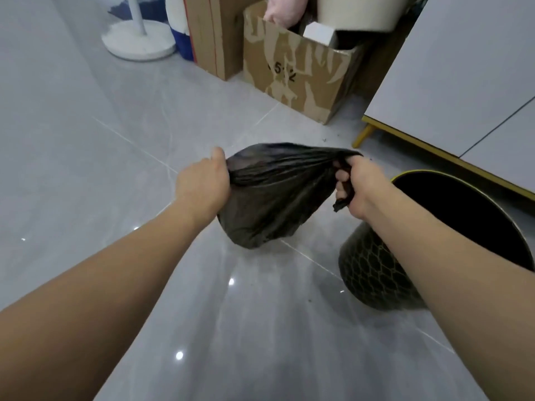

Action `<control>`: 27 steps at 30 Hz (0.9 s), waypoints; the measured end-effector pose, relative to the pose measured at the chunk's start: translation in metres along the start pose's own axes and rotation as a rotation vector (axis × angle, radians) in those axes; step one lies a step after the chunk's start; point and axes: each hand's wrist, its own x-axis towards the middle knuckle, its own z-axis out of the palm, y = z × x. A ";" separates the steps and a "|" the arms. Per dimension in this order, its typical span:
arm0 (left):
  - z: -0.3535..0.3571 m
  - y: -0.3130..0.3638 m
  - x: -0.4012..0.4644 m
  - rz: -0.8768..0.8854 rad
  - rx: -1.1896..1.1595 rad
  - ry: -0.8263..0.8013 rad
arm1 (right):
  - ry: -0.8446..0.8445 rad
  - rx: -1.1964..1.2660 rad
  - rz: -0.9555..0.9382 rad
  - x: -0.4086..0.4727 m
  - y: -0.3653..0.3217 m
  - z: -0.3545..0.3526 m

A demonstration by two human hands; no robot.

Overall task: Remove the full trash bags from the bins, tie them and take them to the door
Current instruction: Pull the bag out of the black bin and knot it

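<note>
A black trash bag (pixel 269 198) hangs above the grey tiled floor, stretched between my two hands. My left hand (pixel 205 183) grips the bag's left top edge, its fingers hidden behind the plastic. My right hand (pixel 354 186) holds the gathered right end, and a short tail of plastic sticks out below the fist. A black bin (pixel 376 273) with a gold honeycomb pattern and gold rim stands at the lower right, partly behind my right forearm. Its inside looks dark.
A torn cardboard box (pixel 298 73) with a pink item inside stands ahead, with a taller carton (pixel 214 33) to its left. A white fan base (pixel 139 39) sits far left. A grey cabinet (pixel 463 82) on gold legs fills the right side.
</note>
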 end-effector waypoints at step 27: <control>0.069 -0.011 -0.081 -0.545 -2.159 -1.210 | -0.602 0.824 0.383 -0.015 0.117 -0.056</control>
